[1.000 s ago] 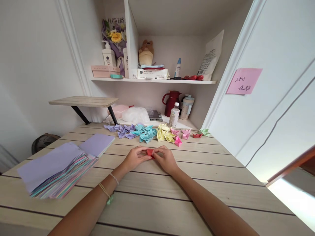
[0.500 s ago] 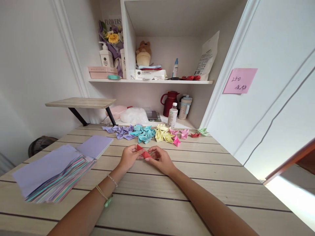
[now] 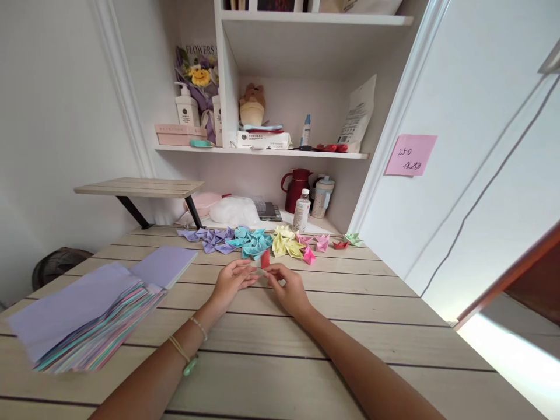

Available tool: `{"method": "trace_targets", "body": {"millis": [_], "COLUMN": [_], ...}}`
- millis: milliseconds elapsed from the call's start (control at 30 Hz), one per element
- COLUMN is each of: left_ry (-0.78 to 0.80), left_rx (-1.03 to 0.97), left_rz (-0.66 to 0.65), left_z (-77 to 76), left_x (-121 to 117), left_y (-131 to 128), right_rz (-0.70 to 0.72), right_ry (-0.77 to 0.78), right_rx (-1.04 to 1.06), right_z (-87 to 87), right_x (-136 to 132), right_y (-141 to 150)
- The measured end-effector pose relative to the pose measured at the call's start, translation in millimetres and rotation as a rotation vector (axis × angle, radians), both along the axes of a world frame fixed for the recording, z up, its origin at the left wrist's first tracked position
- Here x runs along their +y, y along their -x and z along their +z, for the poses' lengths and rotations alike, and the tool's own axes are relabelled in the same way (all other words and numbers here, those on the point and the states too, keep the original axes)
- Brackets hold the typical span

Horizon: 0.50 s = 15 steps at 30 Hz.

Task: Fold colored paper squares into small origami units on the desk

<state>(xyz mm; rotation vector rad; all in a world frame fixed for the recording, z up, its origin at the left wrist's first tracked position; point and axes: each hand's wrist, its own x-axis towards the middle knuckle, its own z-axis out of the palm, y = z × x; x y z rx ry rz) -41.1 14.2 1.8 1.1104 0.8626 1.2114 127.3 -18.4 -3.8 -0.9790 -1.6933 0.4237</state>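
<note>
A small folded piece of red paper [image 3: 265,259], its pale underside partly showing, is held up between my hands just above the table. My right hand [image 3: 286,287] pinches its lower right side between thumb and fingers. On the other side, the fingers of my left hand [image 3: 231,284] close lightly on the pale left part. Close behind are folded paper boats in groups: purple [image 3: 214,238], turquoise [image 3: 251,240], yellow [image 3: 287,242] and pink [image 3: 322,242]. A single red boat [image 3: 340,245] and a green one [image 3: 352,239] stand at the right end.
A fanned stack of coloured paper [image 3: 83,309] and a smaller purple stack [image 3: 166,265] lie at the left. A raised wooden stand [image 3: 140,186] is behind them. A clear bottle [image 3: 301,211] stands beyond the boats, before a red jug [image 3: 298,189] and a light-blue cup [image 3: 322,197].
The red paper has turned from a slanted strip to a more upright piece with its pale side showing. My left fingers have straightened somewhat. The camera view has tilted up slightly.
</note>
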Motion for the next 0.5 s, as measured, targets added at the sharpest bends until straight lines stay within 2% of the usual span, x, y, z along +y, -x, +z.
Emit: {"method": "trace_targets", "body": {"millis": [167,267,400,500], "left_ry": [0.024,0.051,0.077,0.081], "left_rx": [0.015,0.035,0.048,0.093], "left_rz": [-0.065,-0.082,-0.087,-0.146], "left_z": [-0.5,-2.8,-5.9,-7.8], "left_x": [-2.8,-2.5,1.1,4.4], "left_y": [-2.8,-2.7,-1.2,-1.8], "right_rz": [-0.024,-0.082,-0.345,-0.548], "right_ry": [-0.003,-0.007,0.083,0.193], "right_rx": [-0.14,-0.238,-0.434,-0.69], "right_z": [1.1,12.1,32.8,38.4], "right_x": [-0.3,1.7,4.0,0.3], "right_y": [-4.0,-13.7,-54.2,-99.4]}}
